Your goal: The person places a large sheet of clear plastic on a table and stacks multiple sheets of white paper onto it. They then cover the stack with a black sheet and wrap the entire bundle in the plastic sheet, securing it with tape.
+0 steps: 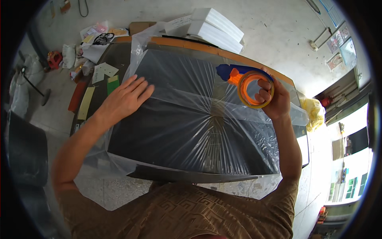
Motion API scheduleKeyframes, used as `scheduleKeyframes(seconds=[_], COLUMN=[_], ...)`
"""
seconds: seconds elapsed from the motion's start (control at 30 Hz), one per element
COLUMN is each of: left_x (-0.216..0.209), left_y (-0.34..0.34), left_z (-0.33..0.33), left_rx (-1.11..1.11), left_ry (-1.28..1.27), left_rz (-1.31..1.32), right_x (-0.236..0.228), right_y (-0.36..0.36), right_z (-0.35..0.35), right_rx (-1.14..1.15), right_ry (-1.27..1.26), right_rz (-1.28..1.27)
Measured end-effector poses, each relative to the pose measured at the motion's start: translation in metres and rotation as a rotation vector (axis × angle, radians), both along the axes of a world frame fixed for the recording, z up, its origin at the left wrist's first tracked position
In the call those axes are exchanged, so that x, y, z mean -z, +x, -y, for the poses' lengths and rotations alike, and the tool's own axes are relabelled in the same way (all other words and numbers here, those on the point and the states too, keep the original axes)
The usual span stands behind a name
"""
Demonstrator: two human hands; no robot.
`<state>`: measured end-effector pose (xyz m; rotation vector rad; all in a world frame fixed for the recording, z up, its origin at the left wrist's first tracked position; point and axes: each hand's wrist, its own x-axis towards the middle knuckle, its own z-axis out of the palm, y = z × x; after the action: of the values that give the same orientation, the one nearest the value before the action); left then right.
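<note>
A dark flat panel wrapped in clear plastic film [167, 131] lies on the table before me. Creases in the film fan out from a vertical band of clear tape [217, 109] across its middle. My right hand [280, 99] grips a blue and orange tape dispenser [235, 75] above the panel's far right part, fingers curled through the tape roll. At the far left of the panel, my left hand [126, 97] is open, palm down, with fingers stretched over the film's edge. Whether it presses on the film I cannot tell.
White foam blocks [217, 28] stand behind the table's orange-brown far edge [199, 44]. On the left lie a white card [104, 72], a green piece [113, 84] and a yellowish strip [86, 103]. A yellow plastic bag [314, 113] sits beyond the right end.
</note>
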<state>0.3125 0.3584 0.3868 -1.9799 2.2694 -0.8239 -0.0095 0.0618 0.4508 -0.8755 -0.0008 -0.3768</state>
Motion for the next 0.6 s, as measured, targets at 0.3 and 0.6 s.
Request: scheduleKeyframes(seconds=[0.3,0.6], left_x=[-0.005,0.016], left_y=[-0.027,0.002], left_z=[-0.001,-0.005], left_rx=[-0.343,-0.029], left_ry=[-0.041,-0.217], left_rz=[-0.550,-0.246], right_x=[0.014,-0.007], right_y=[-0.004,0.048], right_z=[0.014,-0.023], right_rx=[-0.184,-0.056], right_ry=[0.320,-0.304], right_rz=[0.092,-0.136])
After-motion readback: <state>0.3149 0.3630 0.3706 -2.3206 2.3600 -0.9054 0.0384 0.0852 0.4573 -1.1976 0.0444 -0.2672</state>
